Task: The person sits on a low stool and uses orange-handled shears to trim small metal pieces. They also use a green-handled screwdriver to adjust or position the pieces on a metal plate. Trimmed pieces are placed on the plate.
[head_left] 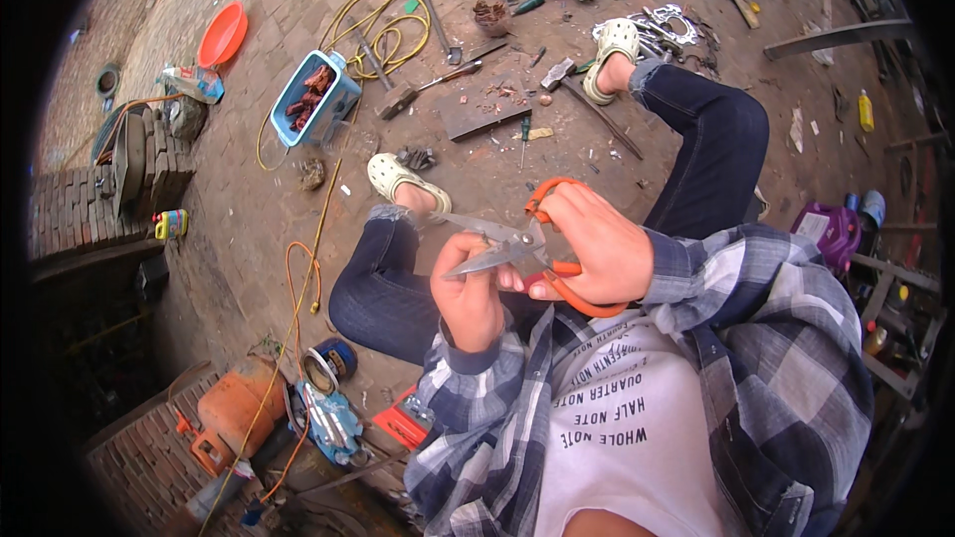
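Observation:
Orange-handled shears (502, 251) are held in front of my lap, with their two metal blades apart and pointing left. My right hand (602, 251) is closed around the orange handles. At the blades, my left hand (470, 298) is closed, its thumb side between them and the lower blade lying across its fingers. It seems to grip that blade; whether anything small is also in its fingers is hidden. Beyond the shears, on the ground between my feet, are a flat metal block (484, 117), a screwdriver (524, 139) and a long-handled hammer (597, 109).
A light blue bin (343, 99) with reddish-brown scraps stands left of the block, near a sledgehammer (398, 99) and a coiled yellow hose (398, 0). An orange basin (222, 35) lies farther left. Metal parts (667, 32) lie beyond my right foot. A purple jug (828, 231) stands at right.

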`<state>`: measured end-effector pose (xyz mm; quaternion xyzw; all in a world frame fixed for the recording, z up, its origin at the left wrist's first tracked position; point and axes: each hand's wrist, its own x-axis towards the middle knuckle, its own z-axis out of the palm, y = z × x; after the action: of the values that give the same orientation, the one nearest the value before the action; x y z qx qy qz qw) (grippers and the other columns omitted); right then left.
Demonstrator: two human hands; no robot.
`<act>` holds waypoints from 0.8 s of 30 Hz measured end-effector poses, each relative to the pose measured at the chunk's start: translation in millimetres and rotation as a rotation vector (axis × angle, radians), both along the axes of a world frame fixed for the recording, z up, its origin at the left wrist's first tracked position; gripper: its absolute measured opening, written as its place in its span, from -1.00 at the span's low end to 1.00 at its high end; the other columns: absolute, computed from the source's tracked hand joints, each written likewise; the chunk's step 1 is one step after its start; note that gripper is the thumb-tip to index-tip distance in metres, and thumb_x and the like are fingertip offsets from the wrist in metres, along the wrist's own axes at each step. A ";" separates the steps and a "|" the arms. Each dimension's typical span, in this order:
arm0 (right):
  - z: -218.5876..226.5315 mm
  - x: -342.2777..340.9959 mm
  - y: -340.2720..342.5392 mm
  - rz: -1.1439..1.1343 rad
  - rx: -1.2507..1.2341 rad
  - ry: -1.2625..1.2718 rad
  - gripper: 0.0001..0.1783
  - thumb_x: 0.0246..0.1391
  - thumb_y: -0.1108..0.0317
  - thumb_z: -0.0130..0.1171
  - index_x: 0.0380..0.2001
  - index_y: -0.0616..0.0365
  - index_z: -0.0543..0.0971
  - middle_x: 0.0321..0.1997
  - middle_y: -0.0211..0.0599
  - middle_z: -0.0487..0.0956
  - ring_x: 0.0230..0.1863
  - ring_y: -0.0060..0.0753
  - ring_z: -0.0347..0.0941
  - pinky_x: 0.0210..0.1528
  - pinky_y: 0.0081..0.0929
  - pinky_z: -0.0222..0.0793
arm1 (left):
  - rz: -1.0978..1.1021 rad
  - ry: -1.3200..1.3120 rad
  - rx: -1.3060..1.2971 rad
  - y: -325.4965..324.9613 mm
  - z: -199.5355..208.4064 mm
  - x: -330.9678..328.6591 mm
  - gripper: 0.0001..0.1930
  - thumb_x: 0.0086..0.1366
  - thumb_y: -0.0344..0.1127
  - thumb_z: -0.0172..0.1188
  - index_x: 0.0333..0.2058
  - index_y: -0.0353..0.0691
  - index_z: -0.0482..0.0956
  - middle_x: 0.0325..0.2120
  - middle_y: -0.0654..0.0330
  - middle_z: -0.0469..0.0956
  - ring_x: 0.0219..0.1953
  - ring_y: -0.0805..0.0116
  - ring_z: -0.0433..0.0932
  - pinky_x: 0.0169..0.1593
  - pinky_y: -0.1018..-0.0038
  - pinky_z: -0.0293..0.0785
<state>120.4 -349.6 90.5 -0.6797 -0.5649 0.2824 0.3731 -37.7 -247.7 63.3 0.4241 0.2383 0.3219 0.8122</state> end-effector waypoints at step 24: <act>-6.7 -10.9 3.6 -0.068 -0.023 0.000 -0.27 -0.26 0.03 0.42 -0.13 0.32 0.37 -0.13 -0.01 0.37 -0.08 0.06 0.34 -0.02 -0.21 0.26 | 0.304 0.607 0.835 -5.7 10.1 4.5 -0.86 0.01 -0.62 0.14 -0.38 -0.37 0.51 -0.47 0.20 0.48 -0.50 0.50 0.44 -0.41 0.60 0.37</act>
<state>109.5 -345.9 83.8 -0.7028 -0.5380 0.2763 0.3746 -33.2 -253.4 73.5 0.7458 0.3727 0.3664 0.4131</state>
